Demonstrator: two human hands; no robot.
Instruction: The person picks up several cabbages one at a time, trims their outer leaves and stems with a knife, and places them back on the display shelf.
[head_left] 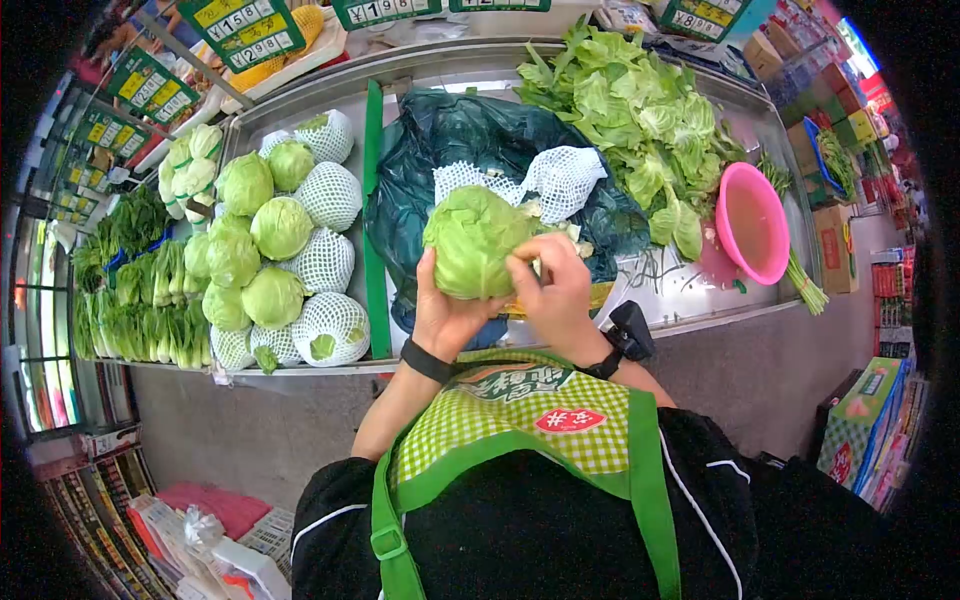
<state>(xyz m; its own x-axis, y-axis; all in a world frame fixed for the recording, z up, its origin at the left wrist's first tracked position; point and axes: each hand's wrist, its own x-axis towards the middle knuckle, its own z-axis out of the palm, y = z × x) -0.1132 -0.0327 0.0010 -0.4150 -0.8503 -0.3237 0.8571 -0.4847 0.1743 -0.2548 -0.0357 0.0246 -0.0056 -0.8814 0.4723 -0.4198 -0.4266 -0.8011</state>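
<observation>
Cupping 1 cabbage (475, 240) from below in left hand (450, 310), clamped between thumb and fingers. Touching its right side with right hand (555, 285), fingers bent; can't tell whether pinching leaf. Held over 1 dark bag (450, 125), just in front of 2 white nets (565, 182). Left of 1 green divider (374, 240): counting about 7 bare heads (282, 228), at least 6 netted heads (332, 196). Farther right: 1 heap of loose leaves (645, 110), too tangled to count, beside 1 pink basin (726, 235).
</observation>
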